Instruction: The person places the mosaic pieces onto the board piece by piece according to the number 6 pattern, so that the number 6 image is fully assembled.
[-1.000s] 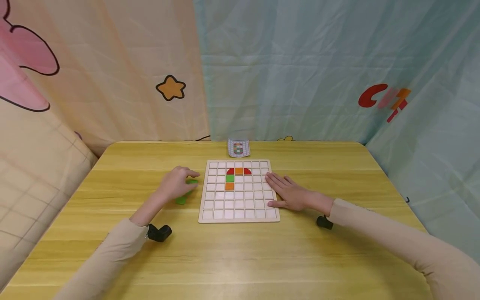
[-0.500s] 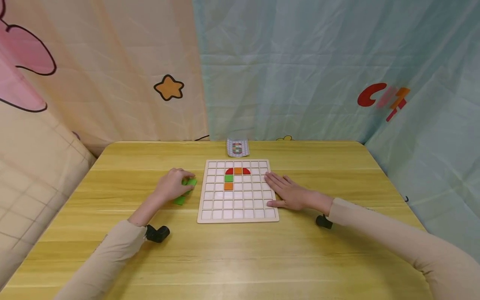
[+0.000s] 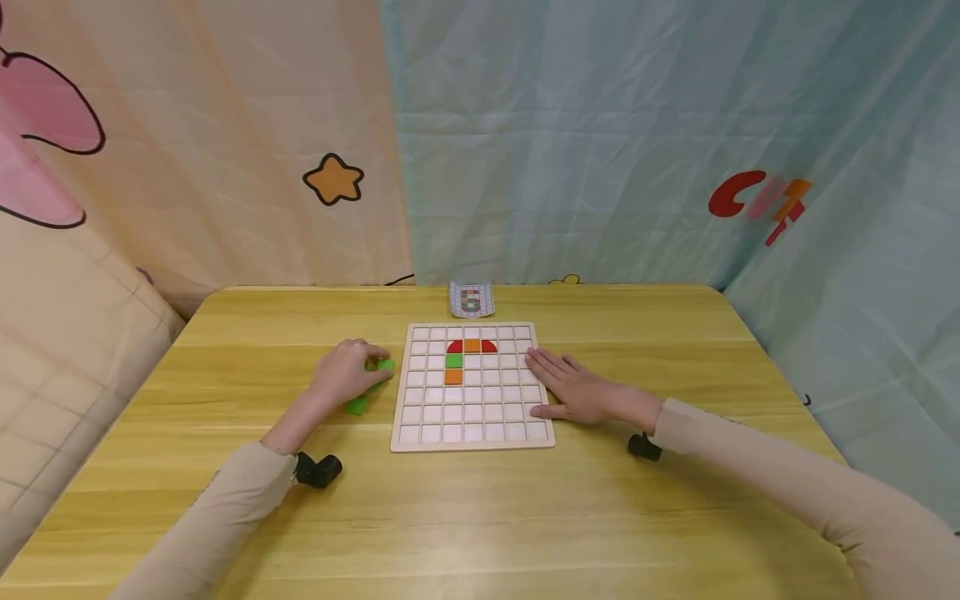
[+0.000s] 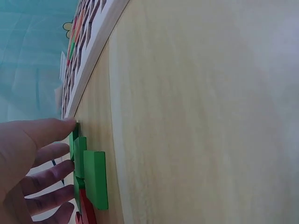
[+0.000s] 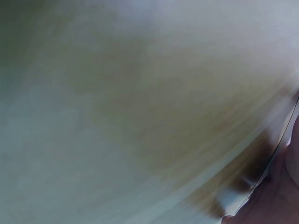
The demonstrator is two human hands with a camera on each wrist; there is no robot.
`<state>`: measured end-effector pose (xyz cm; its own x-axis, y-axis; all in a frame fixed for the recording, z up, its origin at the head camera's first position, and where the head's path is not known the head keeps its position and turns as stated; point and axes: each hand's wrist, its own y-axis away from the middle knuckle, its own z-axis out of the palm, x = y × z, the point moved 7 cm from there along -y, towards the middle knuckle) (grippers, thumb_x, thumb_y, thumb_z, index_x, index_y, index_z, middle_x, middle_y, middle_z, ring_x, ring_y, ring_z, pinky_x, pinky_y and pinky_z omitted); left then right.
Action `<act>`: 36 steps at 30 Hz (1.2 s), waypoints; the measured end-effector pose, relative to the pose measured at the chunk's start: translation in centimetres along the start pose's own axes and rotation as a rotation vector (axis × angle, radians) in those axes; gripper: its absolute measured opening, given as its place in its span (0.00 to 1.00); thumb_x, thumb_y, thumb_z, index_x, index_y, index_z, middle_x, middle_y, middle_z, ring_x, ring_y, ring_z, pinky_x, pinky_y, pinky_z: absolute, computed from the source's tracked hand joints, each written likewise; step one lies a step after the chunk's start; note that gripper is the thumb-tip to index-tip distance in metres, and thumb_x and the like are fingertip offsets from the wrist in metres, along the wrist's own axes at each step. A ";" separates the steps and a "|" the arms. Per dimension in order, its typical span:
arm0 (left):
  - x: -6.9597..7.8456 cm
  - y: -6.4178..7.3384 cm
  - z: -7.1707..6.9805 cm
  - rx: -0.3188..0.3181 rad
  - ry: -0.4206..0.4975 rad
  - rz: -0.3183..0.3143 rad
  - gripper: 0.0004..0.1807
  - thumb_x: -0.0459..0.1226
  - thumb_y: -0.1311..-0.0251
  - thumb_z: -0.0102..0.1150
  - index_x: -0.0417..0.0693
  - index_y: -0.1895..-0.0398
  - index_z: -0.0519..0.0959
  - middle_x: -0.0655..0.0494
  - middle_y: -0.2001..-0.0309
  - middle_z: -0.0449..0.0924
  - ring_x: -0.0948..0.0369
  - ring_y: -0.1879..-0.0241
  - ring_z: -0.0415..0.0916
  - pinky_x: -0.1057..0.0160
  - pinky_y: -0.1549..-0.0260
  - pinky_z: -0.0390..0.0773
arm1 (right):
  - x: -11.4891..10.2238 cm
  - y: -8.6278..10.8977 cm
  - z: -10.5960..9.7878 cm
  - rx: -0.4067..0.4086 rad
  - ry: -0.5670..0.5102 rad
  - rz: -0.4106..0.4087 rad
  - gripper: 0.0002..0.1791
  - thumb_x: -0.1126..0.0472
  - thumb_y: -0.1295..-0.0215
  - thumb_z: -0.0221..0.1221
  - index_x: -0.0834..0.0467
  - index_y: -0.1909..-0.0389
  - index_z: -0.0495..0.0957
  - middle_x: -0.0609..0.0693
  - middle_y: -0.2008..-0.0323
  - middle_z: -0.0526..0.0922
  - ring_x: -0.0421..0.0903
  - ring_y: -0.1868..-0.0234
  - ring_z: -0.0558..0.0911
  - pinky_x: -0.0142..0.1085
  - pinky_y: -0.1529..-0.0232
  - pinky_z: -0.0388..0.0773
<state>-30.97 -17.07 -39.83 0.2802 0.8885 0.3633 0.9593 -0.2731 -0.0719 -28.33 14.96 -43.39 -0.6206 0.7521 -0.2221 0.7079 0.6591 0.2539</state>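
Note:
Left of a wooden grid board (image 3: 453,413), my left hand (image 3: 343,372) bends over a small group of loose tiles, its thumb and a finger closed on a green tile (image 3: 386,366). The left wrist view shows the thumb tip at the end of that tile, with more green blocks (image 4: 96,179) and a red block (image 4: 86,207) beside the fingers. My right hand (image 3: 576,389) lies flat with straight fingers on the board's right edge. Two red rounded pieces (image 3: 489,347), two orange squares (image 3: 453,377) and a green square (image 3: 453,361) sit in board cells. The right wrist view is mostly blurred.
A small card (image 3: 471,301) printed with a coloured grid pattern stands behind the board near the table's back edge. Curtains hang behind the wooden table (image 3: 480,525). Black wrist devices (image 3: 318,471) are worn under both forearms.
My left thumb and fingers have come together at the green tile, having been spread apart before. The right hand stays on the board. The whole view has shifted slightly.

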 end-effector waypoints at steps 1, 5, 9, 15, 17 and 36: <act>0.0 0.0 0.0 -0.002 0.000 -0.003 0.20 0.44 0.44 0.67 0.42 0.52 0.84 0.45 0.60 0.82 0.53 0.63 0.76 0.66 0.82 0.67 | 0.0 0.0 0.0 -0.001 -0.001 0.002 0.50 0.33 0.31 0.43 0.59 0.24 0.33 0.55 0.23 0.32 0.53 0.22 0.36 0.56 0.26 0.39; -0.2 0.0 0.0 -0.017 0.010 -0.009 0.20 0.42 0.45 0.67 0.41 0.52 0.83 0.45 0.60 0.82 0.55 0.65 0.75 0.66 0.83 0.66 | 0.0 0.0 0.0 0.002 -0.005 0.002 0.50 0.34 0.31 0.43 0.59 0.24 0.33 0.55 0.23 0.33 0.53 0.22 0.36 0.56 0.26 0.39; -0.4 -0.2 0.0 -0.026 0.018 -0.023 0.18 0.41 0.45 0.67 0.42 0.53 0.84 0.43 0.58 0.83 0.55 0.64 0.75 0.66 0.83 0.66 | 0.1 -0.1 0.1 0.013 0.006 -0.006 0.49 0.33 0.31 0.43 0.58 0.24 0.33 0.55 0.23 0.33 0.52 0.22 0.36 0.55 0.26 0.40; -0.7 -0.5 0.0 -0.022 0.007 -0.023 0.16 0.43 0.45 0.67 0.44 0.56 0.86 0.42 0.55 0.83 0.54 0.63 0.78 0.66 0.83 0.67 | -0.2 -0.1 -0.1 0.002 0.015 -0.003 0.49 0.33 0.31 0.42 0.59 0.24 0.34 0.55 0.23 0.33 0.53 0.22 0.36 0.56 0.26 0.40; -0.8 -0.5 -0.1 -0.016 0.002 -0.022 0.17 0.44 0.46 0.67 0.44 0.57 0.86 0.43 0.55 0.84 0.54 0.63 0.79 0.65 0.82 0.67 | -0.3 0.0 -0.1 0.000 0.012 0.000 0.49 0.33 0.31 0.42 0.59 0.24 0.34 0.56 0.23 0.33 0.53 0.22 0.36 0.56 0.26 0.40; 1.6 -1.0 -0.6 0.052 -0.023 0.034 0.18 0.51 0.50 0.68 0.51 0.60 0.86 0.56 0.65 0.86 0.61 0.71 0.78 0.66 0.83 0.66 | 0.0 -0.1 0.1 0.002 0.011 0.010 0.49 0.34 0.31 0.43 0.59 0.24 0.33 0.55 0.23 0.32 0.53 0.22 0.36 0.55 0.26 0.39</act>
<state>-31.47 -15.64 -38.62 0.3131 0.8874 0.3384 0.9495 -0.2846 -0.1321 -28.34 14.86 -43.48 -0.6173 0.7584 -0.2093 0.7147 0.6518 0.2537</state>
